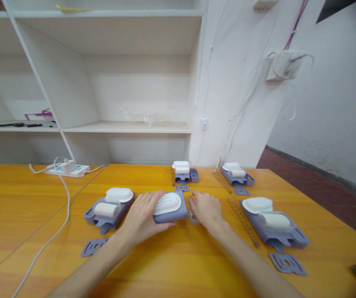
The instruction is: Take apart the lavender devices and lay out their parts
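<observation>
My left hand (146, 215) is wrapped around a purple plastic case with a white oval bristle pad (169, 203) facing up, held tilted above the table. Just to its right, my right hand (207, 209) has its fingers curled down. A small, partly see-through piece (193, 219) shows under those fingertips, too blurred to name. Left of my hands, a purple case (115, 219) bears a white oval part and a white roller (106, 210). A flat purple slotted plate (93, 247) lies in front of it, partly behind my left forearm.
Similar purple sets stand at right (277, 223), back right (236, 176) and back middle (182, 171). A long spring (242, 221) and a slotted plate (287, 263) lie by the right set. A power strip (69, 169) trails a white cable across the left of the wooden table (25, 198).
</observation>
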The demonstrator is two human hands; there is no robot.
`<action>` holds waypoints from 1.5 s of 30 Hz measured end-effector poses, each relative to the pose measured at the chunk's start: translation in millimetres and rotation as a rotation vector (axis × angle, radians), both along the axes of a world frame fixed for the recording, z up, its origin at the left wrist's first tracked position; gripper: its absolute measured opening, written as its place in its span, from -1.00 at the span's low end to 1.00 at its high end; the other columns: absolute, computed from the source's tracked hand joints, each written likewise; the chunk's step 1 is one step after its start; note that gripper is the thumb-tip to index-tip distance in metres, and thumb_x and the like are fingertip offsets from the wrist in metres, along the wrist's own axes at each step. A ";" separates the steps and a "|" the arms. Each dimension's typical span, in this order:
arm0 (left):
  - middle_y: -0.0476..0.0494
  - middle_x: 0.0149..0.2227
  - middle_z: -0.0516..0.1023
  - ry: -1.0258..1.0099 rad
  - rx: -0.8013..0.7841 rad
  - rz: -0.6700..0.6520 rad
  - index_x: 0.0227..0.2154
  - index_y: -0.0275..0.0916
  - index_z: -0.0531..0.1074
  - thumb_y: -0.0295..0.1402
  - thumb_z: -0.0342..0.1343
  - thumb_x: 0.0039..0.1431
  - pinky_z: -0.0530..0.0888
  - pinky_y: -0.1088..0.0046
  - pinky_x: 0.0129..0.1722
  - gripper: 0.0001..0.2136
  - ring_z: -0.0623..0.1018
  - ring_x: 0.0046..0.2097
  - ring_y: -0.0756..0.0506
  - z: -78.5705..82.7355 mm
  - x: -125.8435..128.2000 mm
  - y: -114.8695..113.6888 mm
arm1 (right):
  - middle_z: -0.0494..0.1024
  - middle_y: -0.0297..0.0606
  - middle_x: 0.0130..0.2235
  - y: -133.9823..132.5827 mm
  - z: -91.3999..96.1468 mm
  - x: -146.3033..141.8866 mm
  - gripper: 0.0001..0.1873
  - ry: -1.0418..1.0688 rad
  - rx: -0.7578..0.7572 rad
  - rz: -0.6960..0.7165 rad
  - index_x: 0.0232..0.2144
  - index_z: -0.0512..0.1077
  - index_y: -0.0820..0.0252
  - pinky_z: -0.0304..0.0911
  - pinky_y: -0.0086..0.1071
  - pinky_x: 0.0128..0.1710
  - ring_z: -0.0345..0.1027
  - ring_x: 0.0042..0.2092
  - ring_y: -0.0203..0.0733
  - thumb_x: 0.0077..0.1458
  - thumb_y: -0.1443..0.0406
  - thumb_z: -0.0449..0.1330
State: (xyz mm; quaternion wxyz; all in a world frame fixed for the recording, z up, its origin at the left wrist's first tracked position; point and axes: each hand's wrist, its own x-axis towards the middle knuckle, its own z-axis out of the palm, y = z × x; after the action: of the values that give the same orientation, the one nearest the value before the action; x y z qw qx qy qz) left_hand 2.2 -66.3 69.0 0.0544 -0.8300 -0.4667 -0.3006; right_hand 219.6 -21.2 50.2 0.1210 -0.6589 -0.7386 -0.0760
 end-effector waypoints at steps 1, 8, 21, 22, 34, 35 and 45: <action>-0.18 -0.07 0.42 -0.003 -0.009 0.001 0.03 -0.18 0.17 -0.08 0.23 -0.15 0.32 0.26 -0.09 -0.34 0.41 -0.08 -0.21 -1.0 0.5 0.2 | 0.51 -0.12 -0.36 1.0 -1.6 1.7 -0.65 -0.008 0.010 0.010 -0.29 0.40 0.15 0.12 -0.32 -0.41 0.41 -0.34 -0.06 0.19 0.14 -0.12; -0.19 -0.08 0.43 -0.019 -0.067 0.013 0.03 -0.17 0.19 -0.04 0.21 -0.16 0.31 0.25 -0.08 -0.33 0.41 -0.08 -0.23 -9.2 3.2 -0.3 | 0.44 -0.15 -0.28 5.6 -11.8 18.4 -0.71 -0.008 0.083 0.172 -0.31 0.43 0.12 0.10 -0.32 -0.24 0.30 -0.17 -0.11 0.18 0.17 -0.05; -0.25 -0.03 0.40 -0.076 -0.107 0.109 0.10 -0.22 0.10 -0.14 0.19 -0.14 0.26 0.24 -0.07 -0.29 0.39 -0.05 -0.24 -21.2 30.6 -1.4 | 0.35 -0.14 0.01 -29.0 0.7 4.9 -0.44 0.540 0.218 0.276 0.09 0.18 0.16 0.11 -0.23 0.02 0.20 0.04 -0.08 0.10 0.05 0.05; -0.25 -0.03 0.39 -0.081 -0.106 0.121 0.11 -0.23 0.08 -0.18 0.16 -0.11 0.26 0.25 -0.08 -0.31 0.38 -0.05 -0.24 -21.3 35.3 -2.7 | 0.33 -0.16 0.05 -34.4 -1.8 -4.1 -0.38 0.615 0.172 0.291 0.12 0.14 0.14 0.11 -0.24 0.04 0.18 0.06 -0.09 0.05 0.03 0.09; -0.26 -0.05 0.42 -0.214 -0.206 0.185 0.12 -0.23 0.04 -0.31 0.06 -0.06 0.27 0.20 -0.09 -0.37 0.41 -0.06 -0.26 -42.8 43.3 -14.8 | 0.45 -0.24 -0.09 -29.5 -28.1 -23.5 -0.47 0.935 0.004 0.273 -0.06 0.38 0.13 0.14 -0.31 0.02 0.29 -0.03 -0.13 -0.14 0.16 0.28; -0.25 -0.05 0.42 -0.229 -0.211 0.174 0.13 -0.23 0.04 -0.31 0.07 -0.05 0.27 0.20 -0.08 -0.37 0.41 -0.05 -0.25 -43.0 41.6 -16.5 | 0.45 -0.23 -0.08 -29.6 -30.1 -23.8 -0.47 0.944 -0.010 0.272 -0.06 0.38 0.14 0.14 -0.30 0.02 0.29 -0.03 -0.12 -0.14 0.16 0.28; -0.20 0.00 0.40 -0.430 -0.300 0.149 0.04 -0.18 0.21 -0.14 0.07 0.07 0.32 0.19 -0.03 -0.52 0.41 -0.01 -0.21 -43.2 30.7 -23.9 | 0.48 -0.17 -0.11 -32.6 -31.1 -19.8 -0.67 1.226 -0.056 0.394 -0.16 0.44 0.18 0.16 -0.22 0.03 0.31 -0.04 -0.10 0.05 0.15 0.13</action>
State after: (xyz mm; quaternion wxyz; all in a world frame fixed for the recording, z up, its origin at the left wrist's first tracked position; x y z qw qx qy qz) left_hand 32.9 -90.2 25.8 -0.1477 -0.7094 -0.5665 -0.3924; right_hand 199.8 -53.8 19.1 0.5155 -0.4377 -0.6441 0.3574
